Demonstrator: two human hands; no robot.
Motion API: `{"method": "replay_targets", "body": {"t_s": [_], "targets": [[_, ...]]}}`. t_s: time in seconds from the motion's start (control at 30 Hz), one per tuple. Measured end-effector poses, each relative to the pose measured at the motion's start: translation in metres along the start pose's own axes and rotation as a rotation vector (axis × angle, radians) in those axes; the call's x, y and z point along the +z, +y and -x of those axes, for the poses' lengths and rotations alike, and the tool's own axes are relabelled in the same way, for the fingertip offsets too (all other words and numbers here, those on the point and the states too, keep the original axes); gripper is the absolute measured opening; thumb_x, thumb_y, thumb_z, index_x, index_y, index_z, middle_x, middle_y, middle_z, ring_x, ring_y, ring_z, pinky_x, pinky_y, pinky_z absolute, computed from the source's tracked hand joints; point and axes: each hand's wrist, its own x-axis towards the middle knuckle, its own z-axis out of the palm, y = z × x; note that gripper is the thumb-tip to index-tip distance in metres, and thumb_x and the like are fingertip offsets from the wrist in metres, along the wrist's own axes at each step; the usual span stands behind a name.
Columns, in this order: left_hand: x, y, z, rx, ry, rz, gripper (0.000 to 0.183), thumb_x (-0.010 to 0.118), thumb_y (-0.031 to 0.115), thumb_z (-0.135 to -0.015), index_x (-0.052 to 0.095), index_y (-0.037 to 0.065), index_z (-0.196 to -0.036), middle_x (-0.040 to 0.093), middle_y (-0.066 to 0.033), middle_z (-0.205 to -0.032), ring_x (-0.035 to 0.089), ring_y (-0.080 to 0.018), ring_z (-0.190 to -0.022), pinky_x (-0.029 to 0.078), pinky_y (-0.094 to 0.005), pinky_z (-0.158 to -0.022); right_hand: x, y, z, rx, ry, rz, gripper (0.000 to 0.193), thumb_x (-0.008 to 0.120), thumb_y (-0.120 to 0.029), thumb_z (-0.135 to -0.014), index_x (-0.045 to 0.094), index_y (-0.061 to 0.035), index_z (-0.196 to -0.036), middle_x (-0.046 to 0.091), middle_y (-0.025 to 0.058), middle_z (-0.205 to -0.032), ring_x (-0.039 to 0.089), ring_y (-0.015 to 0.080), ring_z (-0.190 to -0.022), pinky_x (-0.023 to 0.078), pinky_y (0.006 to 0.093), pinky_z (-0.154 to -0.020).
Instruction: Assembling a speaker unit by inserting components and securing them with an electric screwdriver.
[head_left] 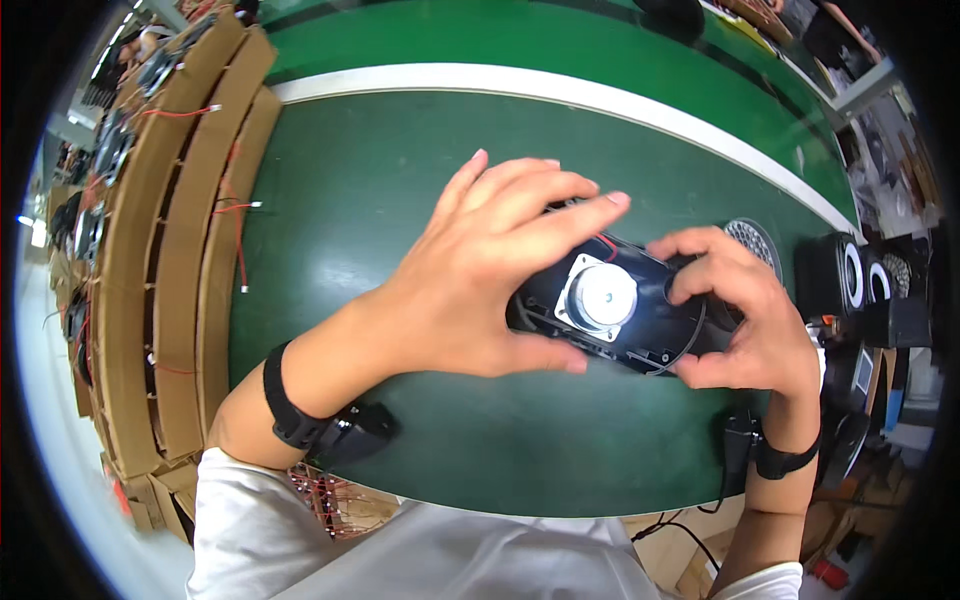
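Over the middle of the green table, a black plastic speaker housing (655, 305) lies between my two hands. Set in it is a speaker driver (608, 298), its shiny round back on a square metal plate, with a short red wire beside it. My left hand (465, 275) spans the housing's left end, thumb at the near edge and fingers over the far edge. Curled around the right end is my right hand (750, 305), its thumb at the near corner. A round perforated grille (752, 240) shows just behind my right hand, partly hidden.
Tall cardboard cartons (180, 260) line the left edge, holding speakers; red wires (240, 245) with white plugs hang from them. A white rail (520, 85) crosses the far side. At right stand black boxes (822, 275) with white rings. Red wires (335, 500) bunch below the near edge.
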Motion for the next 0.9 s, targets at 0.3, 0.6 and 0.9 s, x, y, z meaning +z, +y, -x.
{"method": "replay_targets", "body": {"t_s": [0.3, 0.6, 0.9], "targets": [[0.031, 0.006, 0.011, -0.005, 0.154, 0.215, 0.089, 0.092, 0.025, -0.062, 0.050, -0.001, -0.136, 0.050, -0.0175, -0.126, 0.054, -0.0324, -0.113, 0.050, -0.0403, -0.093, 0.036, -0.031, -0.014, 0.068, 0.216, 0.296, 0.043, 0.081, -0.018, -0.062, 0.067, -0.0002, -0.098, 0.059, 0.0227, -0.128, 0.059, 0.0360, -0.116, 0.044, 0.0451, -0.101], [0.042, -0.002, 0.015, 0.052, 0.249, 0.262, 0.080, 0.091, 0.025, -0.063, 0.054, -0.004, -0.127, 0.051, -0.0218, -0.125, 0.055, -0.0339, -0.113, 0.052, -0.0398, -0.088, 0.041, -0.032, -0.016, 0.084, 0.213, 0.389, 0.050, 0.085, -0.019, -0.058, 0.067, 0.0029, -0.099, 0.061, 0.0242, -0.125, 0.057, 0.0426, -0.117, 0.042, 0.0507, -0.105], [0.044, 0.000, 0.015, 0.022, 0.254, 0.300, 0.080, 0.091, 0.027, -0.063, 0.053, -0.004, -0.127, 0.051, -0.0229, -0.124, 0.055, -0.0340, -0.111, 0.052, -0.0409, -0.090, 0.043, -0.027, -0.016, 0.067, 0.220, 0.421, 0.050, 0.084, -0.022, -0.055, 0.070, 0.0025, -0.096, 0.067, 0.0200, -0.117, 0.058, 0.0424, -0.116, 0.043, 0.0499, -0.101]]}}
